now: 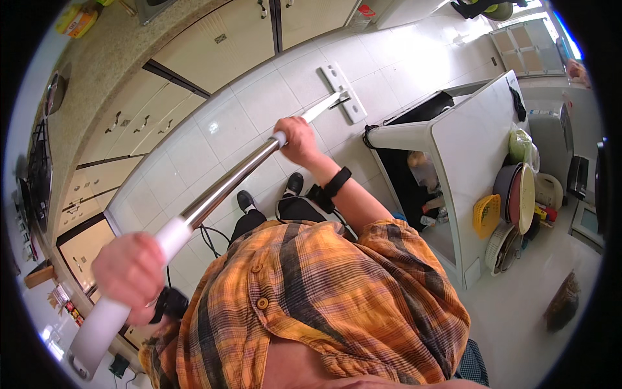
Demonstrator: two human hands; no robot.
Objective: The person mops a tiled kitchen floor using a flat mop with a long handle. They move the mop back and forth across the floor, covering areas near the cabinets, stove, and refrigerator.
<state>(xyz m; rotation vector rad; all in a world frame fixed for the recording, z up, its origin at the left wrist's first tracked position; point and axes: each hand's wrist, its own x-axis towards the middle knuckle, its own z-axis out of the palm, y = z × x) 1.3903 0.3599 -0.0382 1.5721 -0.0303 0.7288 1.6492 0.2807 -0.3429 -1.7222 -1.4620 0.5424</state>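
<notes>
A flat mop with a white and metal pole (228,180) slants across the view. My left hand (129,272), slightly blurred, is wrapped around the white grip (175,236) near the pole's upper end. Farther down, my right hand (299,141) is closed around the shaft by a pale collar. The white rectangular mop head (342,92) is over the tiled floor (262,92), between the cabinets and a white counter unit. Its underside is hidden. Both wrists wear black bands.
Cream cabinets (214,44) under a speckled countertop (116,63) line the left. On the right stands a white open-fronted unit (452,146), with a yellow basket (487,216) and several basins at its side. A clear container with a red lid (362,19) stands by the far cabinets.
</notes>
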